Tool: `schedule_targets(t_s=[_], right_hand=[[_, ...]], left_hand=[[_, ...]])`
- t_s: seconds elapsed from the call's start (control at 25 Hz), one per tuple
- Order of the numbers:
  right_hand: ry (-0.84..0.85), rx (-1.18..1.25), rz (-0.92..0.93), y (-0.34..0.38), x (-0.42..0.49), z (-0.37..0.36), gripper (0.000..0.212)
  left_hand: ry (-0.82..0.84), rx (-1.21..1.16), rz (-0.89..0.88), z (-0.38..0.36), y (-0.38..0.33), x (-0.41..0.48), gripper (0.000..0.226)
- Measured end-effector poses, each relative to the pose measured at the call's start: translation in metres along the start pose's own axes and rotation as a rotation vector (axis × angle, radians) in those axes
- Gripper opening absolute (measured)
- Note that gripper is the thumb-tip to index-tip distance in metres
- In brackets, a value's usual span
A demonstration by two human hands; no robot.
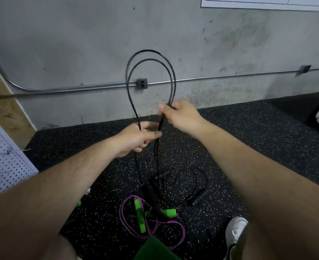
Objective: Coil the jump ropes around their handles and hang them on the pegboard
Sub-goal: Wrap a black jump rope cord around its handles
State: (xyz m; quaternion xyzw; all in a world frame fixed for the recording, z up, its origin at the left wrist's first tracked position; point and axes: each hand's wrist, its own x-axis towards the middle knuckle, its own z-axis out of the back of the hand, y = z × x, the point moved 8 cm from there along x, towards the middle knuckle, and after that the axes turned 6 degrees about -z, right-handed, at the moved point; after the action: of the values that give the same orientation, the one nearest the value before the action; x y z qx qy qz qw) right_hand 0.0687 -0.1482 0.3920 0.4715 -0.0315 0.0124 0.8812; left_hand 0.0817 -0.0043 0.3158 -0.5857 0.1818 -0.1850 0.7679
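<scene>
A grey concrete wall [61,44], scuffed and stained, fills the upper half of the frame. Below it a black speckled floor [258,147] takes up the lower half. At the left edge a white pegboard [2,162] leans in at an angle. A metal pipe [230,77] runs across the wall and passes through a small outlet box [141,83] at centre.

Two bare forearms reach in from the lower corners and meet at the middle of the frame. They hold up a black jump rope [161,122]. It stands in a tall double loop in front of the wall, with its top above the outlet box. The left hand [138,139] is closed round the strands at the foot of the loop, fingers curled and thumb laid across. The right hand [181,115], just above and to the right, pinches the right side of the loop between thumb and fingertips. Below the left hand the strands hang to the floor at lower centre, where they blur.

On the floor at lower centre lies a second black rope [192,175] in a loose ring, with a ribbed dark handle [200,197] at its right. Just left of it and nearer the bottom edge, a purple rope [121,212] lies tangled with bright green handles [140,220]. A white shoe [235,229] shows at lower right.
</scene>
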Motion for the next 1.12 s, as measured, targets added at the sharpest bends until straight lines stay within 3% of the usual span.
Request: schedule_targets(t_s=[0.12, 0.2, 0.28, 0.4, 0.48, 0.64, 0.88, 1.0, 1.12], right_hand=[[0.048, 0.178, 0.053, 0.013, -0.004, 0.001, 0.016], [0.123, 0.282, -0.037, 0.002, -0.005, -0.003, 0.040], [0.281, 0.109, -0.149, -0.020, -0.010, -0.018, 0.045], [0.507, -0.276, -0.189, -0.045, -0.022, -0.049, 0.022], [0.418, -0.345, -0.159, -0.043, -0.017, -0.044, 0.025], [0.048, -0.286, -0.073, -0.024, 0.001, 0.002, 0.031], [-0.296, -0.298, 0.014, -0.002, 0.008, 0.037, 0.034], [-0.383, -0.216, 0.039, 0.009, 0.006, 0.044, 0.037], [-0.286, -0.197, 0.014, 0.008, 0.004, 0.039, 0.039]], left_hand=[[-0.049, 0.062, -0.026, -0.017, -0.003, 0.005, 0.018], [-0.152, 0.008, -0.072, -0.009, -0.013, 0.011, 0.022], [-0.166, -0.137, -0.130, -0.002, -0.028, 0.013, 0.025], [-0.130, -0.286, -0.216, 0.002, -0.052, 0.009, 0.025], [-0.138, -0.296, -0.236, 0.004, -0.057, 0.006, 0.028], [-0.144, -0.153, -0.128, 0.009, -0.032, 0.007, 0.035], [-0.108, -0.026, -0.007, -0.009, -0.014, 0.012, 0.025], [-0.130, -0.017, 0.031, -0.010, -0.007, 0.016, 0.032], [-0.123, -0.128, 0.009, -0.012, -0.008, 0.019, 0.040]])
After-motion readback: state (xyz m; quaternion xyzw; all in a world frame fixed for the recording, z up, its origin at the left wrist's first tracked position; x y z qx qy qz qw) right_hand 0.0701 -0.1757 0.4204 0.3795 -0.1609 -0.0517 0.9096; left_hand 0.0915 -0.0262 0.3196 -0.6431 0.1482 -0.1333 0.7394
